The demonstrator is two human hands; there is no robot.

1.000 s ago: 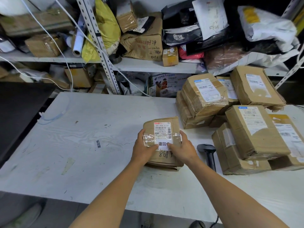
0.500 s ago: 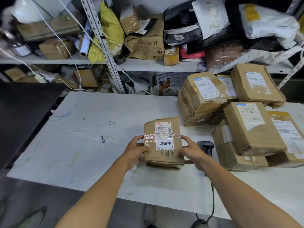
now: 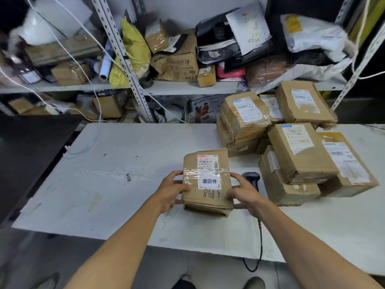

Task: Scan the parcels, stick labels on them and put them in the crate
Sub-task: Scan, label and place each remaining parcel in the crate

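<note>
The person is gripping the parcel (image 3: 207, 182) by its sides, left hand (image 3: 169, 190) and right hand (image 3: 242, 191) clamping it on the table (image 3: 125, 163); its white label (image 3: 209, 181) is on, so lifting it toward the crate, unseen here, looks next.

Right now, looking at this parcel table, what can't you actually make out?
Head view only:
- Crate: not in frame.
- Barcode scanner: handle behind the right hand; cable runs off under the table edge.
- Held parcel: its underside and the far sides are hidden; shipping label print too small to read.
- Left hand: fingertips hidden behind the parcel.
- Upper-left shelf items: blurred.
</note>
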